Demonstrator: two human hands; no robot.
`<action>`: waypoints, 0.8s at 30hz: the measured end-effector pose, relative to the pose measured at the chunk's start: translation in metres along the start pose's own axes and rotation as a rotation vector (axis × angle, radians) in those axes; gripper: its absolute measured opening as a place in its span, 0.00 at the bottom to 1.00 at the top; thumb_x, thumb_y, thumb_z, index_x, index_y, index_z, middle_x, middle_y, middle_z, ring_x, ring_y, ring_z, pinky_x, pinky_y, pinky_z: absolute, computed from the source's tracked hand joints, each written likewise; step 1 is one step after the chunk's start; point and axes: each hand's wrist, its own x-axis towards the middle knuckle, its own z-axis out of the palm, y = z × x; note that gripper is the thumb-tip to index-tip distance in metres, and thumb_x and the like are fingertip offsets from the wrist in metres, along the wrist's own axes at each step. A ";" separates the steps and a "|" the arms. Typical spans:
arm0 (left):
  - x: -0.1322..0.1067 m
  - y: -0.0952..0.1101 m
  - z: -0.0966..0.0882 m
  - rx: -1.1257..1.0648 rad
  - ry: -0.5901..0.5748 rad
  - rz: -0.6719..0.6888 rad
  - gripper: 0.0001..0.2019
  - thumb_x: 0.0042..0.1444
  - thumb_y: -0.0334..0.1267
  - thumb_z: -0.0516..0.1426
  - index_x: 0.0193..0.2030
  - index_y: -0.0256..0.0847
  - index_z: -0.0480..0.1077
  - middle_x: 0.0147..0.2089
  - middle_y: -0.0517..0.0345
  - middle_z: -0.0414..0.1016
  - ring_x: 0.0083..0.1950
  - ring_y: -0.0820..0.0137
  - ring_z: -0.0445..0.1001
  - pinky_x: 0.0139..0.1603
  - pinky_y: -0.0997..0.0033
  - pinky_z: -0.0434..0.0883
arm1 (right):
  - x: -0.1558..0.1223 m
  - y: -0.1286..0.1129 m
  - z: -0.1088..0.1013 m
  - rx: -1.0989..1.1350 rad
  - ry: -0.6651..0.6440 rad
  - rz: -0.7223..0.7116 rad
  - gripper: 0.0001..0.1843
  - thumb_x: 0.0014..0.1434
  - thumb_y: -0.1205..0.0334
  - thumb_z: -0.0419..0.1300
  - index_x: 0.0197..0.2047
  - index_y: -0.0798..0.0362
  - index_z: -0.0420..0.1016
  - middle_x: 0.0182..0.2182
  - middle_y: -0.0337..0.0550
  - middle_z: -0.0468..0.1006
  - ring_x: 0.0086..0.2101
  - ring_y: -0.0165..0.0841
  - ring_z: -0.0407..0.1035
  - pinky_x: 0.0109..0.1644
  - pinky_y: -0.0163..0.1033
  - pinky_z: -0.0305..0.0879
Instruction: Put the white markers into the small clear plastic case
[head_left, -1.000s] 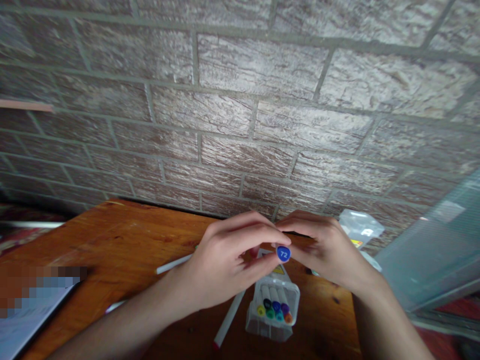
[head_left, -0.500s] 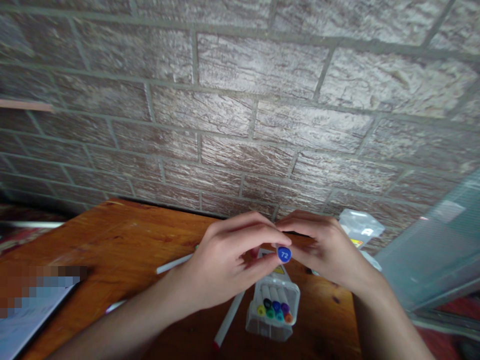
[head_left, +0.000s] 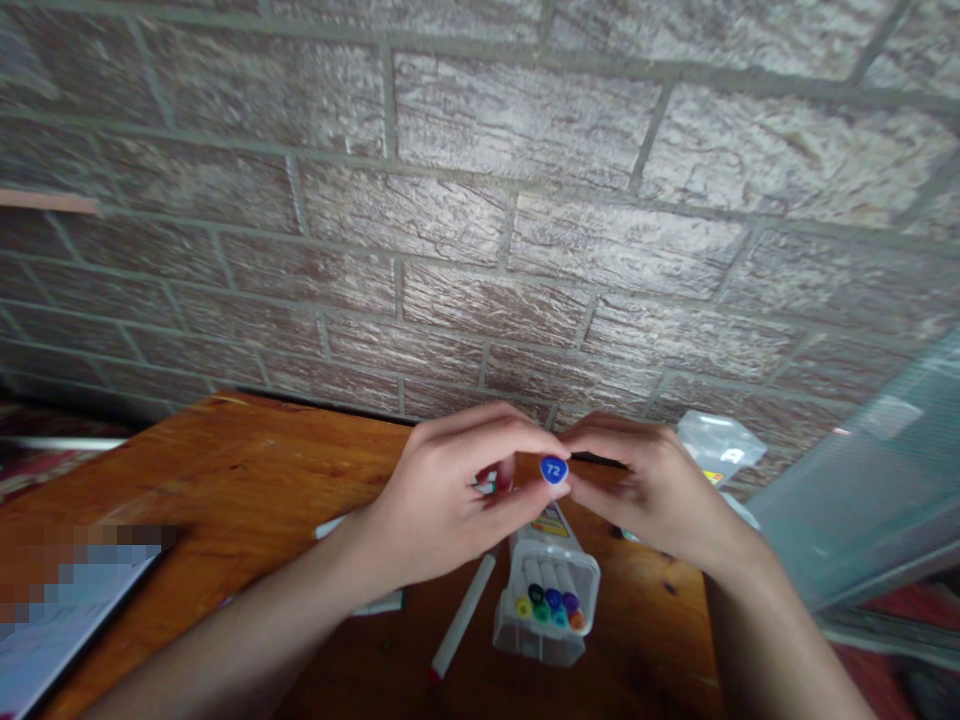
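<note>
Both hands meet above a wooden table (head_left: 247, 470), holding one marker between them. Its round blue cap end (head_left: 554, 469), marked 72, points at the camera. My left hand (head_left: 442, 500) pinches the marker with thumb and fingers curled round it. My right hand (head_left: 652, 495) closes on it from the other side. Just below the hands lies a clear plastic marker case (head_left: 547, 600) with several coloured marker ends showing at its open end.
A loose white marker with a red tip (head_left: 461, 620) lies left of the case. A clear plastic bag (head_left: 720, 445) sits behind my right hand. A brick wall (head_left: 480, 200) rises behind the table. A sheet of paper (head_left: 52, 640) lies at the lower left.
Both hands have lifted the marker a little higher above the case. The grip is unchanged.
</note>
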 end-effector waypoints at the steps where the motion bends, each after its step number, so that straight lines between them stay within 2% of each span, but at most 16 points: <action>1: 0.000 -0.002 -0.001 0.006 0.013 -0.029 0.06 0.62 0.29 0.66 0.45 0.37 0.80 0.36 0.58 0.80 0.30 0.77 0.72 0.33 0.77 0.70 | -0.001 0.001 0.000 -0.012 0.000 0.016 0.06 0.68 0.62 0.66 0.45 0.50 0.85 0.38 0.42 0.87 0.35 0.33 0.80 0.40 0.36 0.71; 5: 0.001 -0.013 -0.001 -0.073 0.051 -0.226 0.07 0.61 0.34 0.67 0.45 0.38 0.80 0.26 0.64 0.73 0.25 0.77 0.68 0.26 0.78 0.65 | -0.006 0.002 -0.001 -0.084 -0.006 0.081 0.07 0.69 0.59 0.66 0.43 0.50 0.85 0.36 0.41 0.87 0.33 0.33 0.79 0.36 0.36 0.68; 7: 0.002 -0.019 -0.002 -0.149 0.044 -0.316 0.07 0.60 0.35 0.68 0.44 0.38 0.80 0.24 0.65 0.73 0.24 0.77 0.68 0.25 0.79 0.64 | -0.011 0.000 -0.001 -0.101 0.007 0.103 0.07 0.69 0.58 0.66 0.43 0.50 0.85 0.35 0.40 0.86 0.32 0.32 0.78 0.35 0.35 0.68; 10: 0.005 -0.028 -0.005 -0.205 0.017 -0.351 0.09 0.58 0.36 0.69 0.45 0.38 0.79 0.28 0.62 0.78 0.25 0.76 0.71 0.25 0.78 0.64 | -0.021 -0.002 0.000 -0.105 0.098 0.147 0.06 0.67 0.61 0.67 0.44 0.51 0.86 0.35 0.41 0.87 0.31 0.31 0.78 0.33 0.34 0.69; 13: 0.006 -0.038 -0.009 -0.177 0.003 -0.327 0.11 0.57 0.37 0.70 0.45 0.38 0.80 0.38 0.56 0.84 0.33 0.73 0.78 0.31 0.77 0.68 | -0.031 -0.003 0.001 -0.091 0.226 0.181 0.07 0.65 0.62 0.69 0.45 0.51 0.87 0.35 0.43 0.88 0.31 0.32 0.79 0.33 0.34 0.70; 16: 0.005 -0.045 -0.012 -0.087 -0.100 -0.273 0.10 0.58 0.36 0.70 0.47 0.40 0.82 0.46 0.55 0.87 0.44 0.69 0.83 0.41 0.75 0.73 | -0.035 -0.003 0.002 -0.014 0.364 0.186 0.08 0.61 0.61 0.74 0.44 0.50 0.88 0.36 0.43 0.89 0.32 0.33 0.80 0.35 0.34 0.73; 18: 0.005 -0.046 -0.012 -0.062 -0.178 -0.242 0.10 0.60 0.35 0.69 0.48 0.40 0.82 0.46 0.56 0.87 0.46 0.69 0.84 0.47 0.73 0.74 | -0.033 -0.006 0.003 0.067 0.467 0.168 0.10 0.57 0.64 0.76 0.43 0.49 0.89 0.35 0.42 0.90 0.31 0.31 0.80 0.35 0.33 0.74; 20: 0.004 -0.042 -0.011 -0.042 -0.249 -0.213 0.10 0.61 0.33 0.68 0.49 0.40 0.82 0.46 0.57 0.87 0.46 0.69 0.84 0.48 0.74 0.74 | -0.028 -0.012 0.005 0.179 0.538 0.151 0.12 0.54 0.67 0.77 0.42 0.48 0.89 0.32 0.40 0.89 0.27 0.29 0.79 0.32 0.31 0.73; 24: 0.004 -0.034 -0.006 0.033 -0.344 -0.107 0.08 0.63 0.30 0.66 0.49 0.40 0.82 0.45 0.58 0.87 0.45 0.71 0.83 0.46 0.75 0.72 | -0.022 -0.023 0.011 0.387 0.548 0.123 0.15 0.51 0.71 0.78 0.42 0.45 0.89 0.31 0.38 0.89 0.26 0.27 0.78 0.30 0.29 0.74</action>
